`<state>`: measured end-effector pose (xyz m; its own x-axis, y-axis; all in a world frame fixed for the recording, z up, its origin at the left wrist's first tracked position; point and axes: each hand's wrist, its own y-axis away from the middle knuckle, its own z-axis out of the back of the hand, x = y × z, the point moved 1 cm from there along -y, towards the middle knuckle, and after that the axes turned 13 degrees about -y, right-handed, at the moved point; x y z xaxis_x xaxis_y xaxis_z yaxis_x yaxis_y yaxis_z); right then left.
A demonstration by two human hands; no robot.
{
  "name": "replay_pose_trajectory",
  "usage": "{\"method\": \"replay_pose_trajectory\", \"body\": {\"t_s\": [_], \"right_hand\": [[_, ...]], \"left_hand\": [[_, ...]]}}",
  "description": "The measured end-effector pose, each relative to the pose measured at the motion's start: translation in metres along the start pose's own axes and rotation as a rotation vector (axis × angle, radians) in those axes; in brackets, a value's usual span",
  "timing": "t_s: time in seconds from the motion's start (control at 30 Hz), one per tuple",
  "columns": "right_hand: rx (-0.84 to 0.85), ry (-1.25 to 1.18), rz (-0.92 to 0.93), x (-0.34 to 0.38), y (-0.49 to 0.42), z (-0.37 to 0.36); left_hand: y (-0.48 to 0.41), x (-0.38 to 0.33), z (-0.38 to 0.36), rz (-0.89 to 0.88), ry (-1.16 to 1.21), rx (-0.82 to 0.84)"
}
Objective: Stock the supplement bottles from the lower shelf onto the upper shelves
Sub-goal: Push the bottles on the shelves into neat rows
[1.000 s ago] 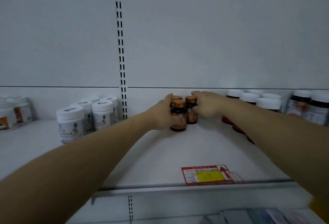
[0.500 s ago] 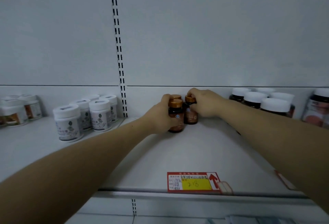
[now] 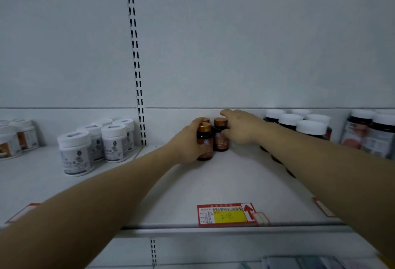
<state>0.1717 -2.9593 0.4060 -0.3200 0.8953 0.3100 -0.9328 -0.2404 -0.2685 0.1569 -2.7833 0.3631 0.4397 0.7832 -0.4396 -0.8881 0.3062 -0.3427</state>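
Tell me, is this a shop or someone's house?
Probably a shop, maybe a pharmacy. A price tag sits on the shelf edge, matching white-capped jars stand in rows, and the left hand and right hand grip gold-capped bottles.

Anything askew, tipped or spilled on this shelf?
No spills, nothing tipped: the amber bottles, the white tubs and the white-capped bottles stand upright. Only the red price tag sits slightly crooked to the shelf edge, its clear clip jutting out right.

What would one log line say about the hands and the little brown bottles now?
left hand: grips front amber bottle | right hand: holds second amber bottle | both: upright on shelf
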Motion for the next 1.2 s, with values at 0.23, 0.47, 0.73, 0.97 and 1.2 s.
{"method": "replay_pose_trajectory", "body": {"t_s": [0.23,0.47,0.73,0.97,1.2], "right_hand": [[-0.038,0.117,-0.054,0.002,0.027,0.046],[-0.127,0.164,-0.202,-0.018,0.072,0.078],[-0.167,0.131,-0.246,-0.046,0.12,0.09],[-0.052,-0.042,-0.217,-0.093,0.137,0.101],[-0.003,0.048,-0.086,-0.15,0.121,0.106]], "left_hand": [[0.006,-0.012,0.024,-0.007,-0.217,0.044],[0.009,-0.059,0.035,-0.121,-0.235,0.12],[0.022,-0.1,-0.001,-0.198,-0.257,0.206],[0.016,-0.141,-0.024,-0.192,-0.189,0.204],[0.002,-0.186,-0.057,-0.161,0.078,0.088]]}}
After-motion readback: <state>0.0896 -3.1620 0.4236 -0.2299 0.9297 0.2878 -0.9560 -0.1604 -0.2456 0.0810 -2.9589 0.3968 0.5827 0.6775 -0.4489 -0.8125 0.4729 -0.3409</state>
